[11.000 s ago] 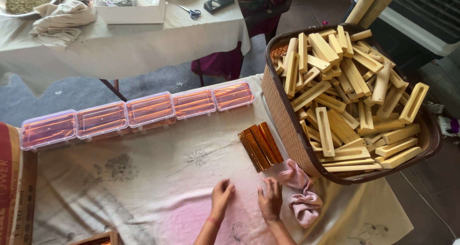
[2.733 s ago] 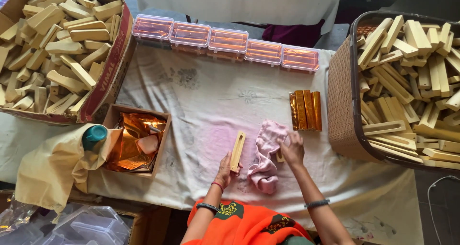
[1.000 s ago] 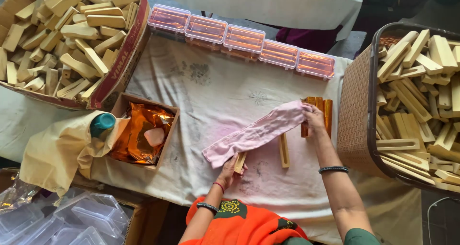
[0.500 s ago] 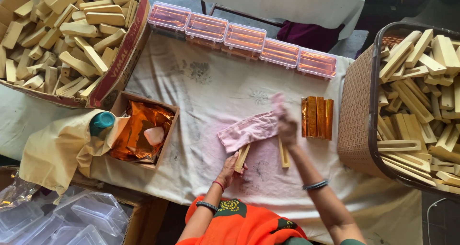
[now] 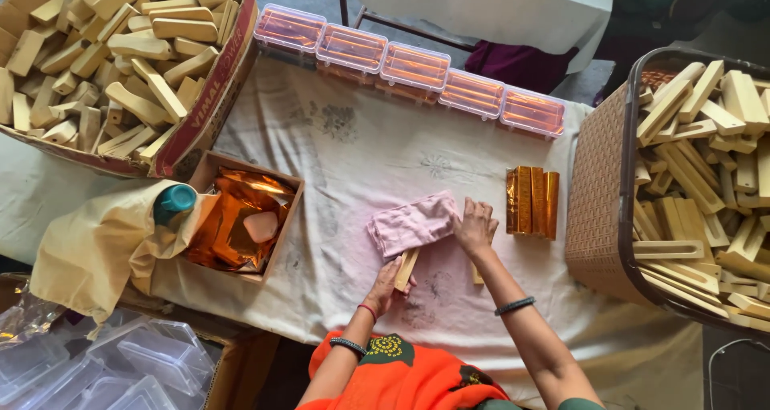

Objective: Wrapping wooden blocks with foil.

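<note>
A: Fingers, left hand (image 5: 391, 280): closed round the near end of a pale wooden stick (image 5: 406, 269), centre of the frame. Fingers, right hand (image 5: 475, 227): spread flat, pressing the right end of a pink cloth (image 5: 414, 224) that covers the stick's far end.

B: Item location?

A: Stick lies on the white-clothed bench (image 5: 353, 145), half under the cloth. Second stick (image 5: 477, 275) just right of it, below the right wrist.

B: Surroundings?

A: Stack of gold-wrapped sticks (image 5: 532, 201), right of the cloth. Brown basket (image 5: 597, 193) of bare sticks, far right. Cardboard box (image 5: 204, 105) of bare sticks, upper left. Small box with orange foil (image 5: 241, 218), left of centre. Row of lidded plastic cases (image 5: 413, 67) along the top.

B: Handling note?

A: Judged: hold the stick firm, keep the cloth pressed evenly along its whole length, and turn it to reach every face.
</note>
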